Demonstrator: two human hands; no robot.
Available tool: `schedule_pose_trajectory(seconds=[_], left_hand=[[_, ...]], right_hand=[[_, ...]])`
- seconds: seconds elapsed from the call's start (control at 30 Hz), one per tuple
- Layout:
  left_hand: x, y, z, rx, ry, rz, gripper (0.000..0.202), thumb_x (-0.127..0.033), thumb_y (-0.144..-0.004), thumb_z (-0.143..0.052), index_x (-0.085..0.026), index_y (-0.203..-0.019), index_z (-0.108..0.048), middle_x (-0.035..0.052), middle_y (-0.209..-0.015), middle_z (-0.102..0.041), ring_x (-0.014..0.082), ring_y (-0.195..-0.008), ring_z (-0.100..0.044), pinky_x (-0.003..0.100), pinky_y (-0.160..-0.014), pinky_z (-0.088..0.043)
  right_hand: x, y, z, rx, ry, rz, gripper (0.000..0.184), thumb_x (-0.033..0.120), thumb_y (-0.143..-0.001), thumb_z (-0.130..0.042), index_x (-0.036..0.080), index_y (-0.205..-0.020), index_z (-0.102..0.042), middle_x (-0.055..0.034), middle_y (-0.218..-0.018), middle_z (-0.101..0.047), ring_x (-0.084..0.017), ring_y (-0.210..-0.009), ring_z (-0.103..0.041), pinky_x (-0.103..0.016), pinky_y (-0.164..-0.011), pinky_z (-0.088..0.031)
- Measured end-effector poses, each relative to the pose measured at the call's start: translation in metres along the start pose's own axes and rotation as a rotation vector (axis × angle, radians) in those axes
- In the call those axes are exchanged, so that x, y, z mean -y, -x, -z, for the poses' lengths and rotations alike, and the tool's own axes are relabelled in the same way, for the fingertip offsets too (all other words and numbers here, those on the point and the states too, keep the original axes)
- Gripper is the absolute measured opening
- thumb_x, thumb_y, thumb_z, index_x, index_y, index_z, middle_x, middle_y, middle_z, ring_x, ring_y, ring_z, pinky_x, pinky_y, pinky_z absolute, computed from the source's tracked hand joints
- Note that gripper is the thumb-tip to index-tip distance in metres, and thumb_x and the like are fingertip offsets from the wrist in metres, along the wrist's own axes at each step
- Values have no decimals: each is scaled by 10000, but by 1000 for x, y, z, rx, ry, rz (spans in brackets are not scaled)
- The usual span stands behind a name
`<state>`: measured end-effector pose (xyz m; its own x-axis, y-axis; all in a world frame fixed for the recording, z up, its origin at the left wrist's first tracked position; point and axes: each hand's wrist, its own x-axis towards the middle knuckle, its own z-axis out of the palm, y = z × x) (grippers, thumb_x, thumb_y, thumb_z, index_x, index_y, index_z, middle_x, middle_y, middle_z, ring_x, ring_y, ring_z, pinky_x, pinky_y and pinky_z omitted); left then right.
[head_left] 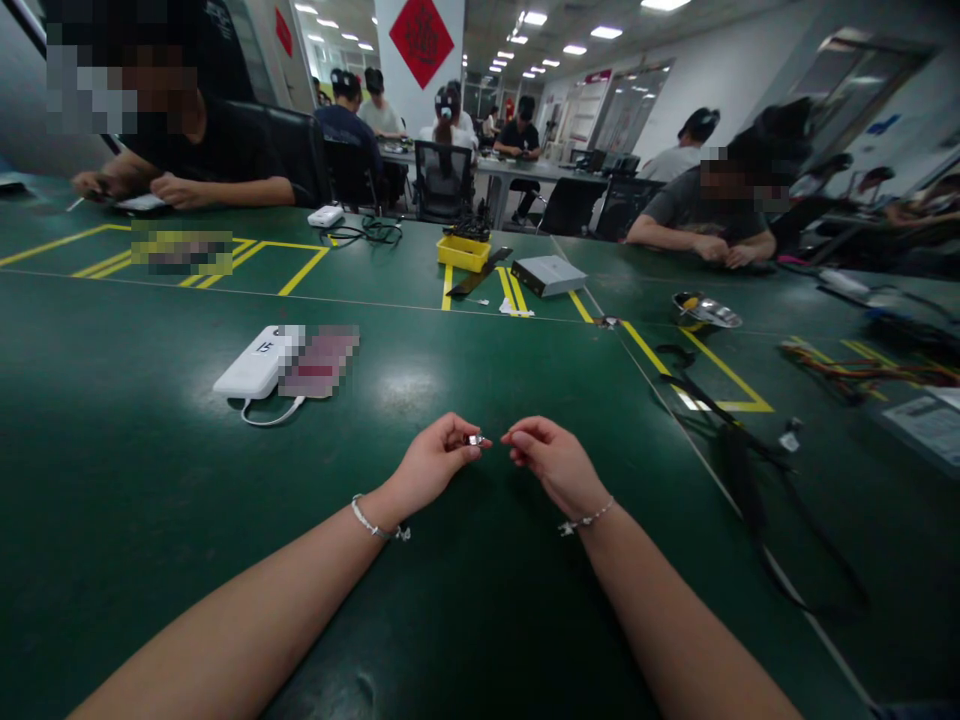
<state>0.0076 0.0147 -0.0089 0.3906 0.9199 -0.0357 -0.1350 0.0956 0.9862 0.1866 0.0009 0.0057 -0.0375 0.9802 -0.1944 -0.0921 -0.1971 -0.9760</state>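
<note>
My left hand (437,460) is curled over the green table (150,500), and its fingertips pinch a small shiny metal part (474,439). My right hand (550,458) sits just right of it, fingers closed in a pinch, tips almost touching the metal part. Whether the right fingers hold anything is too small to tell. Both wrists wear thin bracelets.
A white power bank (257,364) with a cable lies to the upper left. Farther back are a yellow tray (463,252), a grey box (548,274) and a metal dish (706,310). Black cables (742,450) trail on the right. Other people sit around the tables behind.
</note>
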Motion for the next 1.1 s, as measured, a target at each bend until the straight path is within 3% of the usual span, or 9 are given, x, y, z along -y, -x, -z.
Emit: schedule_pose_trajectory(seconds=[0.1, 0.23, 0.47, 0.8, 1.0, 1.1], left_hand=[[4, 0, 2, -10, -68, -36, 165, -150, -694, -607, -156, -812, -492, 17, -803, -627, 127, -762, -588, 282, -723, -441], [2, 0, 3, -25, -193, -80, 163, -194, -714, -596, -158, -863, -540, 3, -780, -593, 118, -717, -547, 265, -684, -426], [-12, 4, 2, -2, -321, -66, 171, -290, -807, -478, -158, -834, -584, 5, -725, -578, 127, -690, -519, 262, -671, -408], [-9, 3, 4, 29, -213, -29, 279, -362, -837, -438, -145, -726, -575, -5, -628, -550, 105, -602, -497, 241, -625, -393], [-7, 2, 4, -2, -69, 36, 160, -249, -768, -553, -150, -887, -592, 12, -767, -609, 100, -668, -537, 224, -611, -393], [-6, 2, 4, 6, 23, 43, 167, -187, -716, -605, -147, -875, -575, 10, -787, -620, 98, -690, -552, 231, -659, -417]], right_hand=[[-4, 4, -18, 52, -282, -85, 141, 189, -577, -719, 160, -678, -625, -10, -728, -650, -75, -633, -554, -232, -662, -446], [-4, 4, -10, 89, -443, -186, 204, 91, -555, -725, 144, -742, -664, -26, -825, -668, -83, -735, -592, -214, -741, -460], [-6, 3, 0, 181, -482, -220, 242, 130, -594, -728, 148, -827, -670, -40, -806, -679, -71, -612, -590, -195, -600, -481], [-10, 4, -7, 255, -524, -203, 146, 290, -687, -679, 160, -738, -636, 36, -580, -561, -47, -553, -510, -179, -563, -420], [-13, 5, -8, 282, -533, -166, 158, 247, -671, -693, 187, -802, -629, 20, -681, -611, -64, -614, -539, -217, -625, -433], [-12, 5, -7, 268, -523, -145, 177, 185, -629, -719, 191, -777, -623, 12, -750, -637, -66, -632, -551, -228, -654, -440]])
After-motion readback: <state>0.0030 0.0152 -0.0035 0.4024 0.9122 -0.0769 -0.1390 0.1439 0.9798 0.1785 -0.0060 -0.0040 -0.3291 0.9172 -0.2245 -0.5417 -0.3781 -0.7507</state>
